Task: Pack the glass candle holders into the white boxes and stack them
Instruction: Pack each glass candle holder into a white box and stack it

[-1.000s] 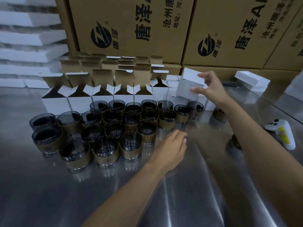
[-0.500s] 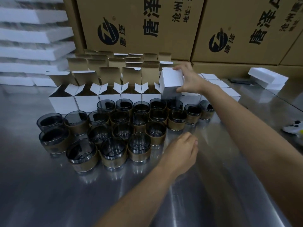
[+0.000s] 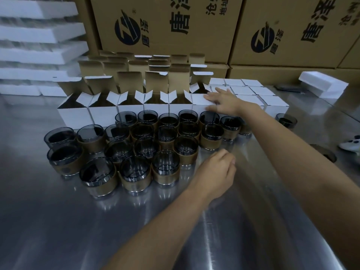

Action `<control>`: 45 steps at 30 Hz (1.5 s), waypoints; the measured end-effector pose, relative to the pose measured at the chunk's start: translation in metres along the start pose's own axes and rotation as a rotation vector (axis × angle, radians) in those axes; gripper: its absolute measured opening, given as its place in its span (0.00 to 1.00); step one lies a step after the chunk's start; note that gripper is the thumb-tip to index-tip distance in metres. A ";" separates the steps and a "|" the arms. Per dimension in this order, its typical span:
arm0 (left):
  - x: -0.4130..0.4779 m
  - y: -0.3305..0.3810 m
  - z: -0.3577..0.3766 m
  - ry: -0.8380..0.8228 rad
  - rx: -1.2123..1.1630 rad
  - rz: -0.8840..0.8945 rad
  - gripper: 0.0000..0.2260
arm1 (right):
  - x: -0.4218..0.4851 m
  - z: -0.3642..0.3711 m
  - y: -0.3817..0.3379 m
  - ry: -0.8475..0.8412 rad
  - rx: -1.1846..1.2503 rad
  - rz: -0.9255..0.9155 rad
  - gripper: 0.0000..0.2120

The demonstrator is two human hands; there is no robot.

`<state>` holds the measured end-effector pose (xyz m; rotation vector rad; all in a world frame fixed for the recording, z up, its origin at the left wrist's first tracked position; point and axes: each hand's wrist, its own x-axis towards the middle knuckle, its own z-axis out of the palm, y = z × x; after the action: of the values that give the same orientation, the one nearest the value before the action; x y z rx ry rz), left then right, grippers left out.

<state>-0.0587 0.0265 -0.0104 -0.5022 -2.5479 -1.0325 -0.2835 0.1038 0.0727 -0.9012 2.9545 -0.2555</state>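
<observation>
Nearest is the bare steel worktop (image 3: 78,230), with both forearms reaching out over it. The left hand (image 3: 216,170) sits just right of the cluster of glass candle holders (image 3: 165,166) — its grip is slack, with the fingers loosely curled round nothing. Whether it touches the nearest holder I cannot tell. The holders stand upright in packed rows, dark glass with tan bands. One lone holder (image 3: 286,121) stands apart at the right. Behind the cluster runs a row of open white boxes (image 3: 103,114), flaps up. At that row's right end the right hand (image 3: 224,102) lies flat on a closed white box (image 3: 197,100) — fingers straight, grip open, resting on its lid. More closed boxes (image 3: 274,101) sit in rows to its right. Farthest back stand large printed cartons (image 3: 165,26), with white foam sheets (image 3: 39,32) stacked at the left.
</observation>
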 end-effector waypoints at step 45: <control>-0.028 0.024 -0.040 0.731 -0.205 0.212 0.13 | -0.167 0.032 -0.097 0.867 1.248 0.036 0.16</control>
<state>-0.0163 0.0081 0.0185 -0.3478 -1.7246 -1.1395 -0.0893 0.1131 0.0565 -0.5425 2.3657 -2.5648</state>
